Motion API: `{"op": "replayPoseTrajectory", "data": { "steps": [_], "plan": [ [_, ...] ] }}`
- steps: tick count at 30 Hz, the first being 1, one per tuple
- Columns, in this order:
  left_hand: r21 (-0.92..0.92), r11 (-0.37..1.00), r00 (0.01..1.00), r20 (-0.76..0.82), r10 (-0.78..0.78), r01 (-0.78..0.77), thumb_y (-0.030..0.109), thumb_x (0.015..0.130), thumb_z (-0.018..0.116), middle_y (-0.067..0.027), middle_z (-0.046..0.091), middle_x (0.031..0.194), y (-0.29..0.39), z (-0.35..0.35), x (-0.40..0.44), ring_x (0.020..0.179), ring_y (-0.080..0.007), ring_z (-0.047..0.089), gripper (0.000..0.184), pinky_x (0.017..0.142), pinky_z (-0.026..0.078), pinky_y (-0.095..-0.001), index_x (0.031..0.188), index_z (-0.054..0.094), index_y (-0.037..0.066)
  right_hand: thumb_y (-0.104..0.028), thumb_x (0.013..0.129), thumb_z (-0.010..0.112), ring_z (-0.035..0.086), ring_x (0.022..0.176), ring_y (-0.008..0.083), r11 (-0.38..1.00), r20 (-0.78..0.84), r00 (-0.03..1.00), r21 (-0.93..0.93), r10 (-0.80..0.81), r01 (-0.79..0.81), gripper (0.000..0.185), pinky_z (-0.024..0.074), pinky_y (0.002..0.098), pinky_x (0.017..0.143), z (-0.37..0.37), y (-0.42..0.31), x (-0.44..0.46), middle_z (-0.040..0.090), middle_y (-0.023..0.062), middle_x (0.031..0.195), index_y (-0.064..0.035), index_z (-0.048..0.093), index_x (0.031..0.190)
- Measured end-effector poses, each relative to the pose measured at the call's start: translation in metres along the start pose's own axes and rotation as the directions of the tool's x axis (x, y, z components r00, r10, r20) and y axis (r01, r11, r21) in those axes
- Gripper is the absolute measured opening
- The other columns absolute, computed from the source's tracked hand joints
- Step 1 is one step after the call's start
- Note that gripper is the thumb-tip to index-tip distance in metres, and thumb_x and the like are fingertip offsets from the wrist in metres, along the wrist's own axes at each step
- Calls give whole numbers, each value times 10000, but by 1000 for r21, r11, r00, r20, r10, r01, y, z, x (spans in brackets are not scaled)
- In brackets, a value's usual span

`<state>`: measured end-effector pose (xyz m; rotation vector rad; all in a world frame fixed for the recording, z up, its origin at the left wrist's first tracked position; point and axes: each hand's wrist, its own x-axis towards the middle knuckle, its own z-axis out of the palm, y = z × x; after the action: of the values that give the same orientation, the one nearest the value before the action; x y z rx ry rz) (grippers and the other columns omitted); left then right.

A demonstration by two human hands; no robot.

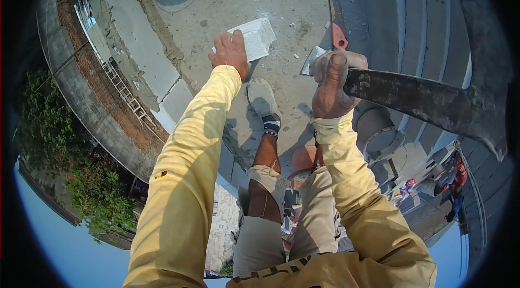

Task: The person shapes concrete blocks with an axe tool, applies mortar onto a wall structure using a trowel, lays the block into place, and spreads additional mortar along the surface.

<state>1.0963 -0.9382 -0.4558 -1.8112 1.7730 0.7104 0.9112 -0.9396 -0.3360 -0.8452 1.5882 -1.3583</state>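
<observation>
My left hand is closed over the left end of a white block lying on the grey concrete floor. The block has rough, chipped edges. In my right fist is the dark handle of a large hammer, with the thumb along the grip. The hammer's long black head stands at the far right, partly lost in the dark rim of the view. A smaller white chunk lies just beside my right hand, partly hidden by it. Right above that hand is a saw with an orange-red handle.
My shoe stands below the block. A round bucket and an orange container are nearby. Stepped grey ledges run along the right. Left lie a slab edge, a brick wall and a ladder. Small crumbs dot the floor.
</observation>
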Motion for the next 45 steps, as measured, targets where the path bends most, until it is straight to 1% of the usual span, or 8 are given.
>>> {"op": "replayPoseTrajectory", "data": {
  "steps": [4,7,14,20,23,36,42,45],
  "plan": [
    [27,999,1000,-2,21,-21,275,662,795,-200,336,1344,3,-2,-3,1255,-380,343,872,920,425,-557,1350,294,87,-437,826,621,646,703,312,310,140,714,-944,686,-113,449,492,393,652,-46,167,-71,639,180,734,-6,627,951],
    [25,999,999,17,34,-34,266,663,793,-206,333,1354,0,-11,6,1260,-383,340,867,916,425,-558,1348,292,85,-424,821,634,602,553,274,250,67,270,-629,961,-736,442,479,381,558,-54,168,-39,592,145,603,10,626,904],
    [22,999,999,-2,43,-43,255,658,793,-212,344,1331,1,-4,2,1254,-389,343,852,891,442,-566,1332,301,84,-418,865,635,530,562,137,884,126,911,-325,393,-337,421,436,313,535,-37,36,-20,584,68,651,0,604,841],
    [25,998,997,-46,66,-65,249,640,802,-204,361,1299,0,2,0,1232,-385,360,871,880,451,-562,1331,300,77,-318,867,671,520,657,111,942,-12,951,-132,310,-309,328,444,277,610,-18,57,-16,583,38,691,5,611,862],
    [62,996,995,-71,67,-63,243,629,805,-200,363,1288,2,-2,1,1223,-385,365,881,875,456,-553,1330,298,74,-427,834,597,607,883,448,324,165,441,-892,882,-315,522,452,423,827,-28,175,-42,644,285,878,74,622,979],
    [75,995,996,-52,68,-64,282,664,800,-194,357,1306,0,8,3,1238,-376,358,873,897,448,-534,1349,298,78,-353,857,628,635,860,387,706,104,781,-513,616,-488,376,479,408,742,-26,96,-39,666,207,840,17,615,923],
    [130,990,998,17,59,-61,304,672,798,-199,347,1310,3,-1,6,1235,-378,362,883,905,452,-528,1352,288,64,-417,831,616,616,940,403,528,594,522,-798,612,290,468,456,455,833,-54,196,-33,651,256,900,20,641,995],
    [128,990,998,13,66,-67,306,682,794,-202,335,1314,0,-6,13,1232,-380,361,877,911,460,-506,1350,285,56,-432,848,609,635,849,345,476,190,576,-783,795,-399,461,465,418,784,-63,143,-27,653,220,824,16,644,949]
  ]
}}
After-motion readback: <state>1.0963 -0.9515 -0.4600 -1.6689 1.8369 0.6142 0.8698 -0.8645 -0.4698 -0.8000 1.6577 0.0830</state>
